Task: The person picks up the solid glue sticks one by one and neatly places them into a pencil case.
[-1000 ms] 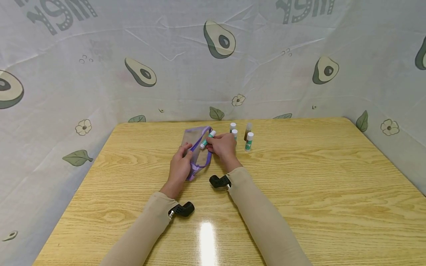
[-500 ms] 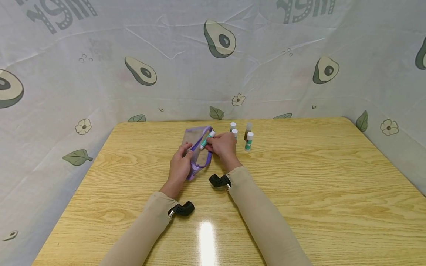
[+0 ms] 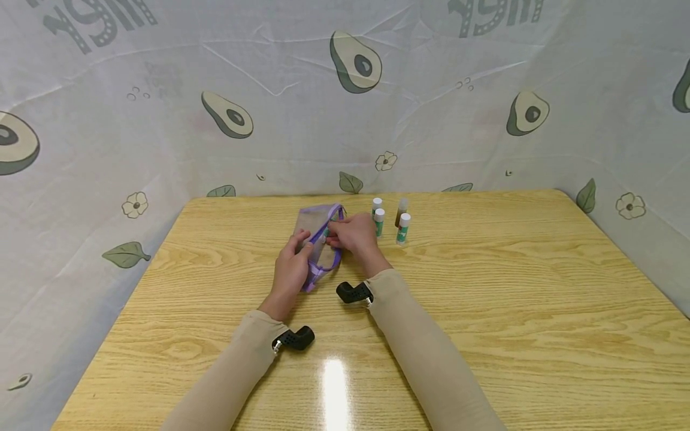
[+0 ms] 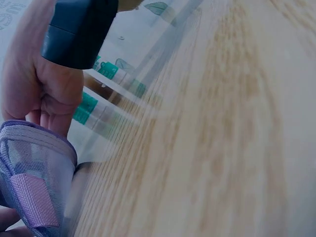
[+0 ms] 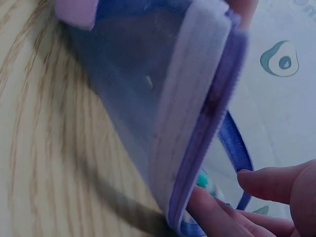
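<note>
The mesh pouch [image 3: 317, 235] lies on the worktop [image 3: 512, 269], its zipped mouth gaping toward the right. At its left side, the left hand [image 3: 291, 266] grips the pouch by the edge of its mouth. At the mouth itself, the right hand [image 3: 356, 232] pinches a green-labelled tube [image 3: 326, 232], mostly hidden by fingers and pouch rim; how deep it sits cannot be determined. To the right of the pouch stand three white-capped tubes [image 3: 403, 229] and a brown tube [image 3: 401, 214], all upright. Step in hand, as judged: insertion of the tube. The next move appears to call for guiding it fully past the zip before releasing, the rim held apart meanwhile.
</note>
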`<state>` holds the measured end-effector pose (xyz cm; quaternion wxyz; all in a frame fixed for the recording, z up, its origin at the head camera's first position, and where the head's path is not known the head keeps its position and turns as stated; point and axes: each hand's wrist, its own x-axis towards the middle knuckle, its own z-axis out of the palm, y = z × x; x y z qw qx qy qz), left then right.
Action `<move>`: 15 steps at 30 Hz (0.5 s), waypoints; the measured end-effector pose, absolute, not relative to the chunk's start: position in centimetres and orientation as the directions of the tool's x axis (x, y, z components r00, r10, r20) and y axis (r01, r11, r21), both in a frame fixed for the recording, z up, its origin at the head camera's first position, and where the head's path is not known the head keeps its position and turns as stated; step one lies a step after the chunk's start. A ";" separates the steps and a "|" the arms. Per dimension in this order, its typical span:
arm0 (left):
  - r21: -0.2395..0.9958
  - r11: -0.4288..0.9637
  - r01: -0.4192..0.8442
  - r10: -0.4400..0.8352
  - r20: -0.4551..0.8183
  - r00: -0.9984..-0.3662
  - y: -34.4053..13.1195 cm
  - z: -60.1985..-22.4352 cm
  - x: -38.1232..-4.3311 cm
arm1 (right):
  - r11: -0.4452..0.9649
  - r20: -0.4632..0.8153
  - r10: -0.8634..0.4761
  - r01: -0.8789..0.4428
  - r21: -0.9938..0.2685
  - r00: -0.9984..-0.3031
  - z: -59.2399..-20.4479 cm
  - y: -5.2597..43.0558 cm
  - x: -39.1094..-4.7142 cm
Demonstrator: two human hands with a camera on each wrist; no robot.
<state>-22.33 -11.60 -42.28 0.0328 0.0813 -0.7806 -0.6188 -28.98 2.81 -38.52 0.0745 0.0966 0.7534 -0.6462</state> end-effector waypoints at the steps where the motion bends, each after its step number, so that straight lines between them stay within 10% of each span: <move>1: 0.972 0.219 -0.089 -0.168 -0.052 -0.984 -11.6 -42.3 -22.3 | 0.154 -0.237 0.047 0.242 -0.958 -0.970 -38.4 2.7 -28.9; 15: 0.976 0.197 -0.094 -0.175 -0.059 -0.983 -11.6 -42.4 -22.3 | 0.327 -0.090 0.076 0.110 -0.939 -0.993 -35.9 3.5 -28.1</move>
